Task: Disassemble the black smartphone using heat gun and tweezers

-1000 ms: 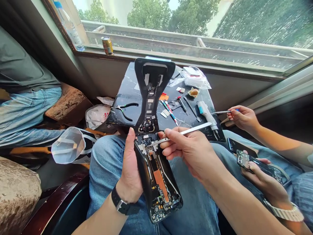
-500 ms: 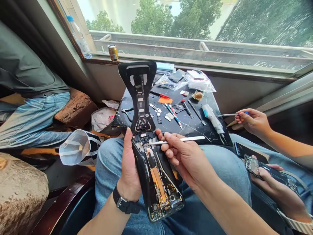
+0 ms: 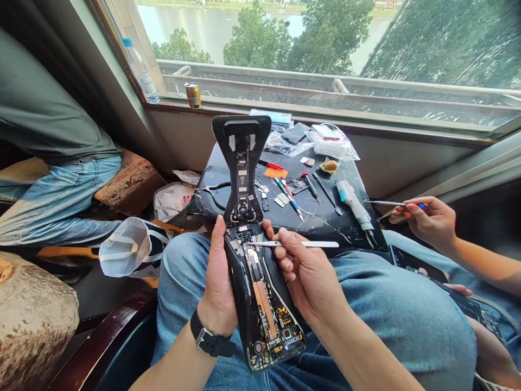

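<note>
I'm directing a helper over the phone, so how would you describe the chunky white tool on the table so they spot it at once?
On the black veined table, look past the right hand toward the table's right edge: a fat white tool with a blue end lies there. Its thick body sets it apart from the two slim dark tools just to its left.

Gold drink can (image 3: 192,95) on the windowsill (image 3: 171,102)

Left hand (image 3: 217,282) gripping opened smartphone (image 3: 264,309), right hand (image 3: 305,274) holding steel spudger (image 3: 309,244)
</note>
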A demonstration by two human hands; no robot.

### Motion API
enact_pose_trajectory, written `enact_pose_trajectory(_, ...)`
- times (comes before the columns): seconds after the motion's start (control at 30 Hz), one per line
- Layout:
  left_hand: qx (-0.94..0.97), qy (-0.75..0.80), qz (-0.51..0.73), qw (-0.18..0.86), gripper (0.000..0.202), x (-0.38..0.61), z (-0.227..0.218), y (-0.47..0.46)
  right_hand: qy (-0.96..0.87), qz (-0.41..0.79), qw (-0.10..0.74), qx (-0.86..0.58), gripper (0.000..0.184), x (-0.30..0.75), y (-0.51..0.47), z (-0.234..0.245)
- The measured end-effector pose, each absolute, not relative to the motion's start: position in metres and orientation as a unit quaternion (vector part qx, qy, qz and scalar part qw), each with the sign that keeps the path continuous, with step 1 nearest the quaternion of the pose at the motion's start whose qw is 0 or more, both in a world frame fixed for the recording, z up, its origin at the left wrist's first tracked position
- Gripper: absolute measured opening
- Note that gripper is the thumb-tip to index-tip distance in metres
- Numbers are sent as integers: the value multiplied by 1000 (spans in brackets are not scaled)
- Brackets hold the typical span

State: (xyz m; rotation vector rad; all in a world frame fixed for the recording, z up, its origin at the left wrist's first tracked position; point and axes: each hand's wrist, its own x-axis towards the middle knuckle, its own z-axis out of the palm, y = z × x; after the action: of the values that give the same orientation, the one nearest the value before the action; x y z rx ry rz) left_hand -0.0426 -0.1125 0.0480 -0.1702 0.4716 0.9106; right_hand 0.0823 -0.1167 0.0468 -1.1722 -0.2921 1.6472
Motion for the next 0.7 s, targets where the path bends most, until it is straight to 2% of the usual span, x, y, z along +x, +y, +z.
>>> enact_pose_trajectory(0.17,-98,228,418,874,87,-40,50,-111,-128,693,507,-496,49,84,-114,43)
enact_pose_trajectory(0.43,-86,209,443,868,77,-41,36,-111,-300,628,532,-482,42,103,-122,40)
enact_pose_trajectory(0.7,-125,261,442,849,69,-39,49,-112,-463,568,528,-429,13,132,-131,49)
